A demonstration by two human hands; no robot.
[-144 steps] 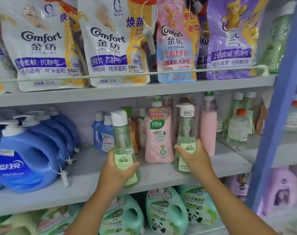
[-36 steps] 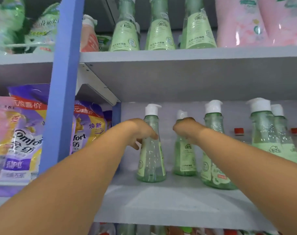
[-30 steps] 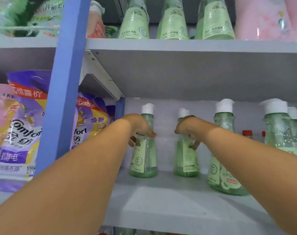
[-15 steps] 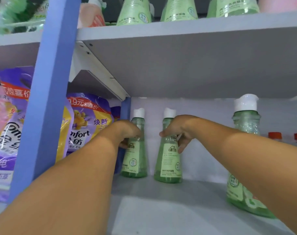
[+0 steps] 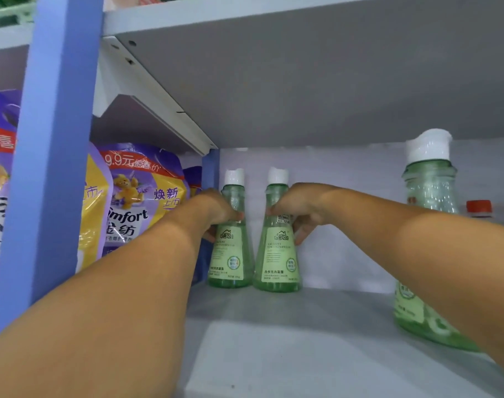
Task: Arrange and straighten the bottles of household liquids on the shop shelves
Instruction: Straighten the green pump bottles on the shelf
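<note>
Nearest, at right on the pale grey shelf board (image 5: 288,354): a large clear green bottle with a white cap (image 5: 429,225), partly behind the right forearm. Further in, left hand (image 5: 216,211) wrapped around the neck of a small green flask-shaped bottle with white cap (image 5: 230,259); right hand (image 5: 299,208) gripping its matching green twin bottle (image 5: 276,262). Both upright, side by side near the back wall. Left, beyond the blue upright post (image 5: 52,168): purple softener pouches (image 5: 141,196).

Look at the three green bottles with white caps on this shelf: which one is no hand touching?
The large green bottle at the right, nearest the camera. The left hand and right hand each grip a back bottle.
</note>
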